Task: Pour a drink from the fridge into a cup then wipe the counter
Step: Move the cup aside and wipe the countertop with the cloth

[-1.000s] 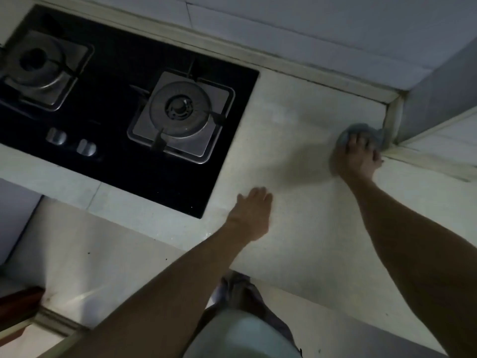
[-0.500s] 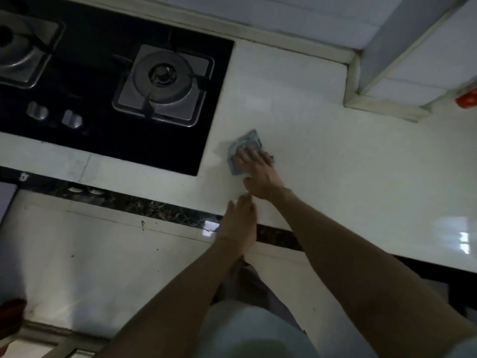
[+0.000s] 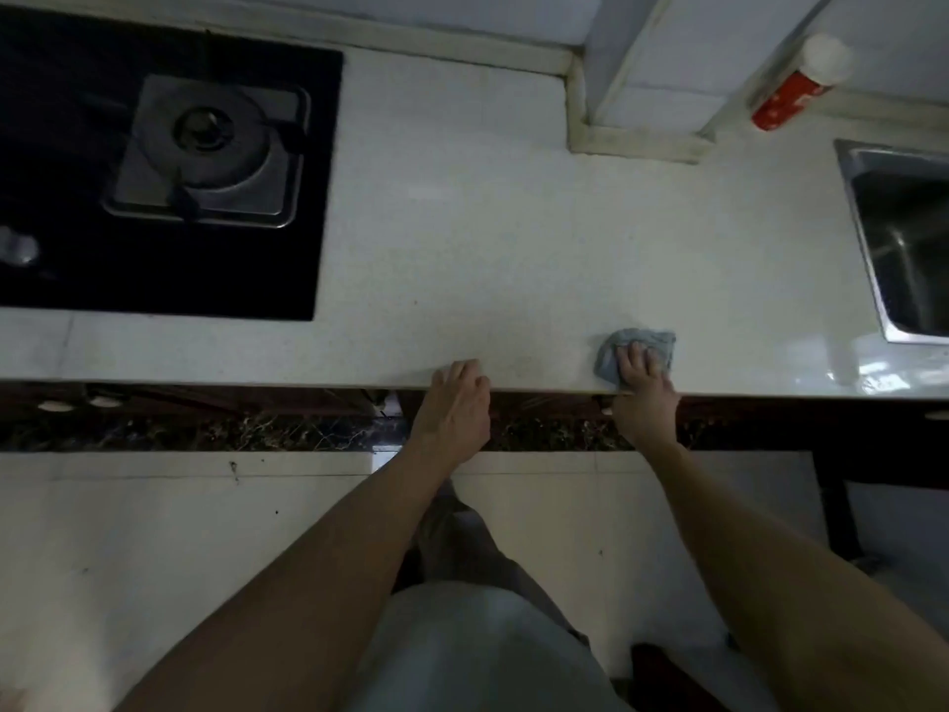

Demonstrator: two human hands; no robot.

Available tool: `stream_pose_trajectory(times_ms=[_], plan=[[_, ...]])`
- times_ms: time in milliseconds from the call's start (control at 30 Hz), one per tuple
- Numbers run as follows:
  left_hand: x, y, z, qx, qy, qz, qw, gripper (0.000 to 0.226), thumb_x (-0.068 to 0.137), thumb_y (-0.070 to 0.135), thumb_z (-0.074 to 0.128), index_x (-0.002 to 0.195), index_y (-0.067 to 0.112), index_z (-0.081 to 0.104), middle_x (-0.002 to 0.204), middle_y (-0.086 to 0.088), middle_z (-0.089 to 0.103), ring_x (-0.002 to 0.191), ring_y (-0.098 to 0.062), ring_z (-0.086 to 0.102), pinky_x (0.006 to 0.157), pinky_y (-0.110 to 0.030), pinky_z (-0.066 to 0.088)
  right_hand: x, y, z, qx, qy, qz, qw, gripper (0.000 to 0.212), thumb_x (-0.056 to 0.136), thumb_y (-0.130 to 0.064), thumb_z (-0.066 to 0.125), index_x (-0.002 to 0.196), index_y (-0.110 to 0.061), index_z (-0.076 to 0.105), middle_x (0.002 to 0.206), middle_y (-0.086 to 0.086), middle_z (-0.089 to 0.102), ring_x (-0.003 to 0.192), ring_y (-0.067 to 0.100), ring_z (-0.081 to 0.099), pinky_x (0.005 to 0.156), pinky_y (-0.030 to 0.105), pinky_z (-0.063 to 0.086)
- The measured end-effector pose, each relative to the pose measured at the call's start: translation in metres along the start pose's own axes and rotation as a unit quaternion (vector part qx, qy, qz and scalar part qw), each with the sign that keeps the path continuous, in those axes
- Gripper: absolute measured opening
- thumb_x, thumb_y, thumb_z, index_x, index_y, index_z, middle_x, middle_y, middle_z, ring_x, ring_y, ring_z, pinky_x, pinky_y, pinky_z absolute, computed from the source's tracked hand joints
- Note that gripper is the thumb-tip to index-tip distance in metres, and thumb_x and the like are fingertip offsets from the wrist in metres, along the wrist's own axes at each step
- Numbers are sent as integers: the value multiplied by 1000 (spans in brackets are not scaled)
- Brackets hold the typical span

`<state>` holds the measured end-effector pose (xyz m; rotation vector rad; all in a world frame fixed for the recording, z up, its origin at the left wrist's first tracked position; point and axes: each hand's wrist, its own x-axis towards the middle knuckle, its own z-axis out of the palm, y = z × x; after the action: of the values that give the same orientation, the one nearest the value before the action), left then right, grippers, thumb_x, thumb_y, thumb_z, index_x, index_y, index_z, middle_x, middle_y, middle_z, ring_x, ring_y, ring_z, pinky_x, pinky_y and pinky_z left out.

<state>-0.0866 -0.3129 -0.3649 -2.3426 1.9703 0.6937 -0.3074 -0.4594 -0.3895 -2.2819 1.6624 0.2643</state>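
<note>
Shifted rightward toward the sink point(image 3: 904, 238), the right hand point(image 3: 642, 388) presses a cloth point(image 3: 652, 344) on the dim, seemingly speckled counter point(image 3: 488, 238).

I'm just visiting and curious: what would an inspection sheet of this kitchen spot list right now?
Surface: pale counter, mostly bare; shiny patch near its right front edge.
Job's things: grey cloth near the front edge; no cup or drink seen.
Clutter: red can with white cap by the back wall.
Hands: right hand presses the cloth; left hand rests on the counter edge, empty.
Cables: nothing seen.
Surroundings: gas hob at left, steel sink at right, tiled floor below.
</note>
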Motion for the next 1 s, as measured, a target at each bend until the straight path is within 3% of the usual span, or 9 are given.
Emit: stream_pose_trajectory(times_ms=[100, 167, 300, 467, 600, 767, 1000], plan=[[3, 16, 2, -12, 0, -13, 1000, 32, 88, 18, 48, 118, 7, 55, 135, -13, 43, 121, -28, 42, 103, -41, 39, -4, -28, -4, 22, -24, 96, 995, 69, 92, -21, 47, 154, -23, 16, 163, 0, 6, 149, 23, 4, 119, 43, 14], [3, 23, 2, -27, -4, -12, 1000, 33, 88, 16, 47, 119, 6, 53, 144, -15, 36, 129, -30, 39, 106, -42, 38, -7, -52, -4, 46, -33, 110, 992, 70, 92, -27, 46, 154, -22, 14, 163, 2, 3, 150, 24, -1, 120, 45, 8], [2, 33, -11, -52, -15, -14, 998, 37, 87, 12, 47, 123, 5, 52, 140, -14, 40, 125, -30, 41, 105, -42, 39, -22, -90, 13, 41, -50, -34, 997, 76, 85, -28, 50, 154, -20, 17, 163, 6, 8, 150, 27, 1, 119, 49, 4], [10, 24, -2, -19, -55, -48, 997, 53, 88, 32, 27, 129, 10, 51, 132, -12, 49, 119, -28, 40, 101, -40, 39, -16, -115, 12, 20, -87, -156, 984, 68, 95, -36, 46, 154, -19, 16, 163, 5, 4, 150, 25, -5, 120, 47, -2], [18, 28, -11, -11, -32, -75, 997, 38, 93, 25, 46, 127, 9, 51, 128, -12, 48, 118, -29, 42, 88, -39, 44, 13, -126, 3, -12, -114, -227, 967, 66, 99, -39, 41, 155, -19, 13, 163, 5, 0, 150, 26, -8, 120, 45, -5], [34, 35, -23, -13, 8, -108, 994, 31, 93, 14, 43, 120, 5, 55, 122, -14, 54, 112, -27, 49, 86, -34, 45, 60, -138, -16, -15, -116, -271, 955, 74, 94, -38, 51, 155, -20, 13, 163, 2, 3, 150, 22, -5, 121, 43, -1], [89, 70, -26, -39, -11, -67, 997, 40, 90, 13, 45, 129, 5, 49, 144, -12, 39, 128, -27, 39, 98, -35, 39, 145, -96, -41, 32, -74, -314, 946, 70, 87, -8, 46, 153, -18, 25, 162, 2, 15, 150, 19, 5, 120, 38, 3]])
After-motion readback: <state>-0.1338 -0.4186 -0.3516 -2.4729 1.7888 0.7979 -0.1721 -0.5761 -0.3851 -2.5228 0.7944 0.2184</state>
